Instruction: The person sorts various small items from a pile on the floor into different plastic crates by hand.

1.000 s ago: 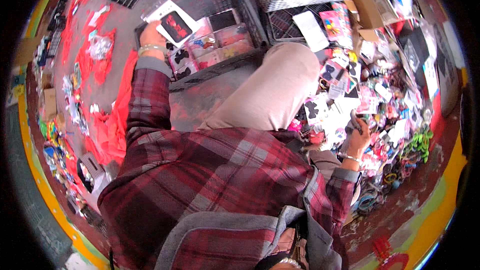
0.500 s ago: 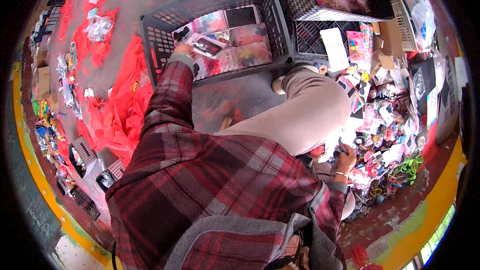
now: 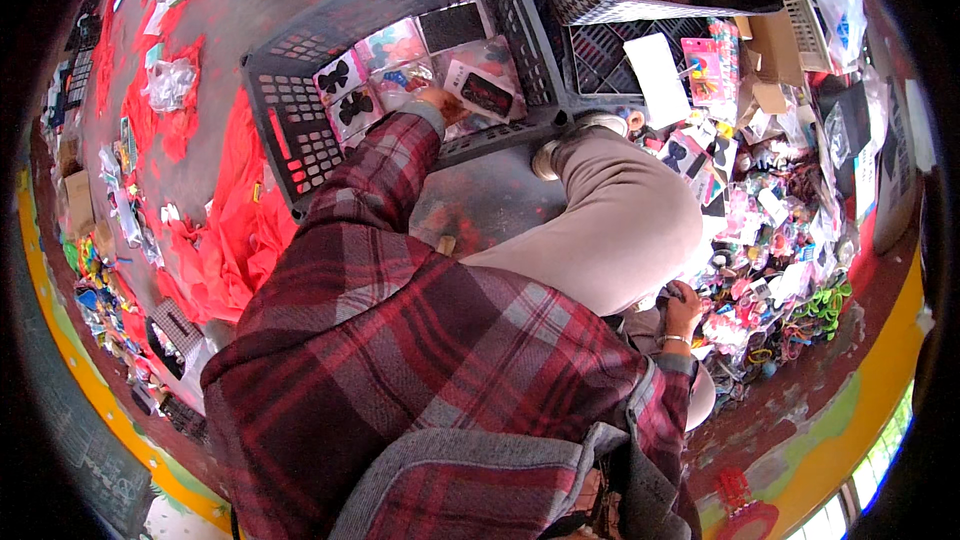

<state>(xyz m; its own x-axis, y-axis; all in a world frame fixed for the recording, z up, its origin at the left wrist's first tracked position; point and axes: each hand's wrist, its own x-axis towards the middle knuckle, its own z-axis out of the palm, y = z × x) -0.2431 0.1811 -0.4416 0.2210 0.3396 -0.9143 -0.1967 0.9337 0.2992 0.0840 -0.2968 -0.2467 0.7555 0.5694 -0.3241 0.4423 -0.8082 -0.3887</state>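
Observation:
My left hand reaches into a black plastic crate and grips the edge of a flat white-card packet with a black oblong item on it. The packet lies over the right part of the crate's contents. Beside it are cards with black bows, a bag of small colourful pieces and a black flat pack. Down at my right, by my bent knee, my right hand is closed around something small and dark that I cannot make out.
A large pile of small packaged accessories spreads at my right. Behind it stand a patterned basket of pink items, a dark crate and a cardboard box. Red cloth covers floor at the left.
My left hand has carried the packet from the crate's left side to its right, uncovering the bow cards. My right hand has moved slightly left, and the view has shifted a little.

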